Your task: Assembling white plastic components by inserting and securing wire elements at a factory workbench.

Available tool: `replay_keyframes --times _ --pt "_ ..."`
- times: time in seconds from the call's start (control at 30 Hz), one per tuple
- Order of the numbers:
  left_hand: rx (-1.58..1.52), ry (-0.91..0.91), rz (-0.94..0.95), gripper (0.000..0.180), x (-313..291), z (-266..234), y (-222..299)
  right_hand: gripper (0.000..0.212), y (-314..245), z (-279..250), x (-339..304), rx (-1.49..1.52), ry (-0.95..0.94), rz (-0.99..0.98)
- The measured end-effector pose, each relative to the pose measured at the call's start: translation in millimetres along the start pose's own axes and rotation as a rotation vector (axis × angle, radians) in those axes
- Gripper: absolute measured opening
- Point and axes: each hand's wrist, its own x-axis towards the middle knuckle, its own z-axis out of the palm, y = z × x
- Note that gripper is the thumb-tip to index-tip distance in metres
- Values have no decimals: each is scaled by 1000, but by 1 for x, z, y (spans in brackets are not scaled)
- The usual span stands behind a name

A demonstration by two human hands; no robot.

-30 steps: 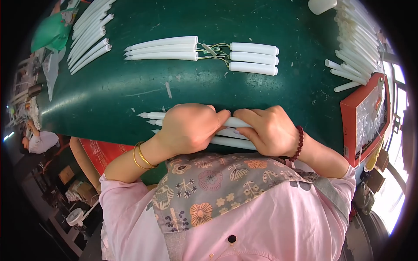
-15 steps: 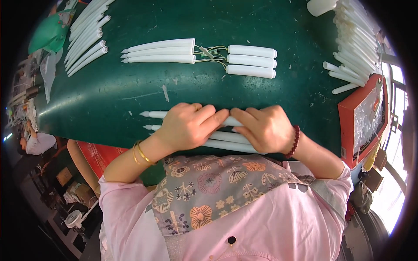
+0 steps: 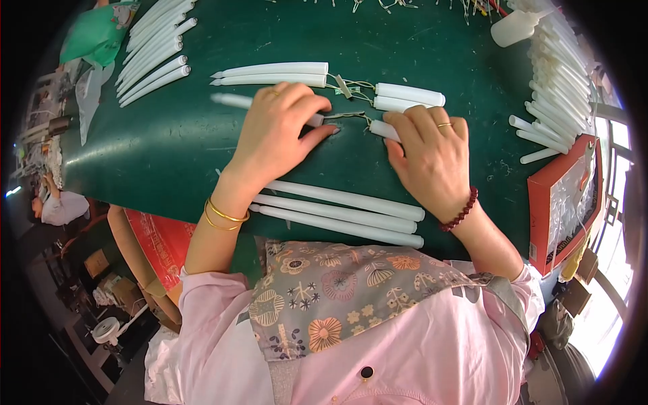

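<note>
My left hand (image 3: 273, 135) is closed around the long, flame-tipped half (image 3: 233, 100) of a white LED taper candle. My right hand (image 3: 432, 152) grips its short white tube (image 3: 385, 130); thin wires (image 3: 347, 116) join the halves across a gap. Just beyond lie two more long halves (image 3: 270, 73), wired in the same way to two short tubes (image 3: 409, 94). Nearer me, three joined candles (image 3: 344, 213) rest side by side on the green table (image 3: 148, 155), their left ends partly behind my left forearm.
Several white tapers (image 3: 152, 57) lie in a stack at the far left, beside a green bag (image 3: 94, 37). On the right are a heap of white tubes (image 3: 560, 81), a white bottle (image 3: 514, 28) and a red box (image 3: 563, 202) with clear plastic inside. Wired parts line the far edge.
Both hands have moved away from the near candles to the nearest wired candle and taken its two halves, pulling it slightly toward me. The near candles now lie released.
</note>
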Motion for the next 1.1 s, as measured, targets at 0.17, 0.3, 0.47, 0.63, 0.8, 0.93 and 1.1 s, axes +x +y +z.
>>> replay_keyframes --times 0.17,0.3,0.47,0.63,0.8,0.93,1.1 --pt "-232 111 -29 22 -9 9 11 32 -6 -1 0 181 5 -13" --pt "-282 108 -190 23 -1 -1 20 31 -4 1 0 263 22 -19" --pt "-88 108 102 19 -5 7 19 37 -9 -4 -1 346 -43 48" --pt "-116 69 173 31 -6 5 22 26 -5 -1 -5 409 -11 7" --pt "-185 21 -50 37 -7 -17 33 13 -9 -14 -3 656 -60 223" --pt "-195 38 27 34 -18 -11 34 7 -12 -22 1 947 -218 444" --pt "-94 41 12 33 -14 -12 44 8 -12 -26 -1 1070 -241 460"
